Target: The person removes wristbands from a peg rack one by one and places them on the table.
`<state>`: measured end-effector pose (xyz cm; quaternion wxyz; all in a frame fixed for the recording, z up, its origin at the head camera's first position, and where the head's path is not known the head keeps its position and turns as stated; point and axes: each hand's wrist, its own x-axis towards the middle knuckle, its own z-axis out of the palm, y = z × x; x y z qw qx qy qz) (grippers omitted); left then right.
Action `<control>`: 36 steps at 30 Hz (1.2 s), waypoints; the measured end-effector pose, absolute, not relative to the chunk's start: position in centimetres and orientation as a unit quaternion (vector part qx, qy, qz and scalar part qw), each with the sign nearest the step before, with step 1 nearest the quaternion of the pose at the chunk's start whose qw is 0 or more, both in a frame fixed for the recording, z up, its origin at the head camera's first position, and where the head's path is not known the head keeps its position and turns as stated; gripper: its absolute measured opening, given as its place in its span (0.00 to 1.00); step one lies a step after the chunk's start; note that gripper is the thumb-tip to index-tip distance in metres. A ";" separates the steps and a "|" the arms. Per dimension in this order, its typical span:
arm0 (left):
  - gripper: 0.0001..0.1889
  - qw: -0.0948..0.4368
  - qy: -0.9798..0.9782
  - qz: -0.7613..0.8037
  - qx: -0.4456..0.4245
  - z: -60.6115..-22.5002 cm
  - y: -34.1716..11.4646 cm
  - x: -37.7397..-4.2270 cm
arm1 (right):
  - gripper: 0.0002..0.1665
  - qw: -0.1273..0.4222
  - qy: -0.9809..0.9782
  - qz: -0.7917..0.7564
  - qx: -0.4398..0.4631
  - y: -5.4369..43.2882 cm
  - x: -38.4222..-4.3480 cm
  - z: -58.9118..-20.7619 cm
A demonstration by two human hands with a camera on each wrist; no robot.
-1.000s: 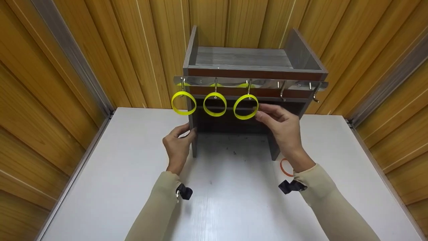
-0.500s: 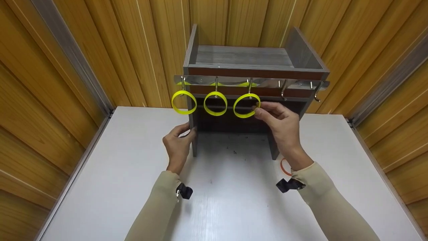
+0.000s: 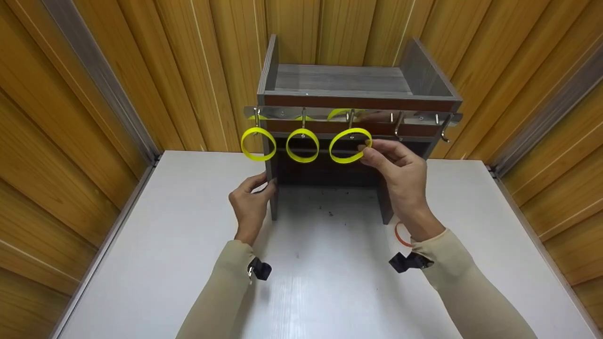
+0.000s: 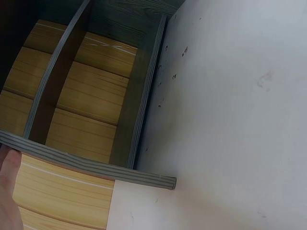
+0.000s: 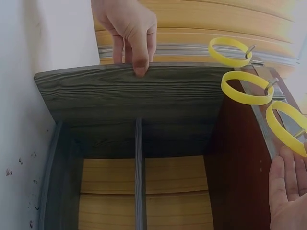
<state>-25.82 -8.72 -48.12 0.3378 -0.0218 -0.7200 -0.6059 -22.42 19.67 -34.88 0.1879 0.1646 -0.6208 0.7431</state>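
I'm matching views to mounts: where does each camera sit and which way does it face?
Head: on the head, facing forward and down at the grey shelf; left hand, right hand and sleeves show.
Left wrist: on that wrist, facing the shelf's interior and white tabletop; left hand partly shows.
Right wrist: on that wrist, facing across the shelf; both hands show.
Head and right wrist share three yellow rings.

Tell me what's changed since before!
The right hand has moved a little right with the edge of the rightmost yellow ring it pinches, so that ring looks wider. Nothing was grabbed or let go. The left yellow ring, middle yellow ring, orange ring and left hand on the shelf stayed put.
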 end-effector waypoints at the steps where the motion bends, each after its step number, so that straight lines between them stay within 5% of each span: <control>1: 0.10 0.339 -0.720 -0.606 -0.021 -48.1 -8.7 -25.8 | 0.15 0.187 -0.621 0.742 0.166 19.7 -22.3 -34.9; 36: 0.10 0.327 -0.724 -0.607 -0.013 -48.2 -8.7 -25.8 | 0.14 0.205 -0.629 0.743 0.105 25.2 -19.6 -36.5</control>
